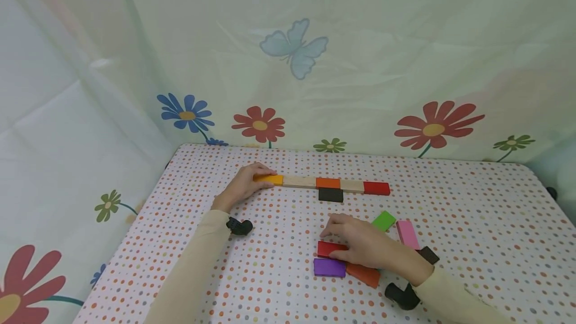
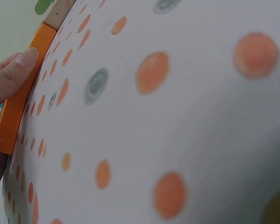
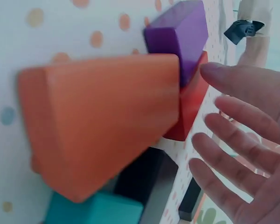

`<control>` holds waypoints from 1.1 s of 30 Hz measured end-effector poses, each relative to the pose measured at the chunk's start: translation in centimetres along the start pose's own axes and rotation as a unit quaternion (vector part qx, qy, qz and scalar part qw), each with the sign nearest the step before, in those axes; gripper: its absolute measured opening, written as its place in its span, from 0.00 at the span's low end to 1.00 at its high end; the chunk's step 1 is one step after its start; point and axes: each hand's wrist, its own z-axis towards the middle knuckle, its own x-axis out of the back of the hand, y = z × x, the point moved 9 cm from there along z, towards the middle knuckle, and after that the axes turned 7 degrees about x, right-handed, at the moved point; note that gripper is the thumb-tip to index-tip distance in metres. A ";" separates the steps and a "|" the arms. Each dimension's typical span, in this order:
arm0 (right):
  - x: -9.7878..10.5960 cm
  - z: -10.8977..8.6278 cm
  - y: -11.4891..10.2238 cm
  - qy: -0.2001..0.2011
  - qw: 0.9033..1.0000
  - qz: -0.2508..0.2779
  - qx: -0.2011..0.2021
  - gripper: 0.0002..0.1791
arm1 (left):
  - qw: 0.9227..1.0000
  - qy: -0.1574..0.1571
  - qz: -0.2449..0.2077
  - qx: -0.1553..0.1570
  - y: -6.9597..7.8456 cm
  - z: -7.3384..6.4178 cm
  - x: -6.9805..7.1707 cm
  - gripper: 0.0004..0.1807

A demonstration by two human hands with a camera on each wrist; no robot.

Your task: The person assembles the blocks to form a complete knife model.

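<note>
No lettering or numbers can be read

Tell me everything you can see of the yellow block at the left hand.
The yellow block, nearly orange in the left wrist view, is a smooth oblong with straight edges, apparently painted wood. It appears to rest on the dotted cloth, its right end meeting a plain wooden block. The left hand holds it, thumb on the near side, fingers beyond; its left end, hidden in the head view, shows in the left wrist view.
</note>
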 end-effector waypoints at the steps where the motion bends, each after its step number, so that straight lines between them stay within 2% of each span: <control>1: -0.2 -0.1 0.0 -0.003 1.000 0.005 -0.002 0.16 | 1.000 -0.001 0.000 0.001 0.0 0.0 0.0 0.19; 8: -0.8 -0.4 0.1 -0.010 0.998 0.055 0.002 0.16 | 1.000 -0.003 0.002 0.001 -0.1 0.0 -0.1 0.19; 12: -0.8 -0.2 0.3 -0.003 0.998 0.063 0.000 0.15 | 1.000 -0.003 0.005 0.001 -0.2 0.1 -0.1 0.19; 19: -0.6 0.1 0.2 0.004 0.999 0.052 0.007 0.14 | 1.000 -0.005 0.006 0.001 0.0 0.1 -0.1 0.19; 26: -0.9 0.6 -0.1 -0.005 1.000 -0.021 0.008 0.18 | 1.000 -0.006 0.006 0.003 -0.2 0.1 -0.2 0.20; 33: 0.0 2.3 0.8 0.025 1.000 -0.003 0.019 0.17 | 1.000 -0.006 0.003 0.005 -0.3 0.2 -0.2 0.20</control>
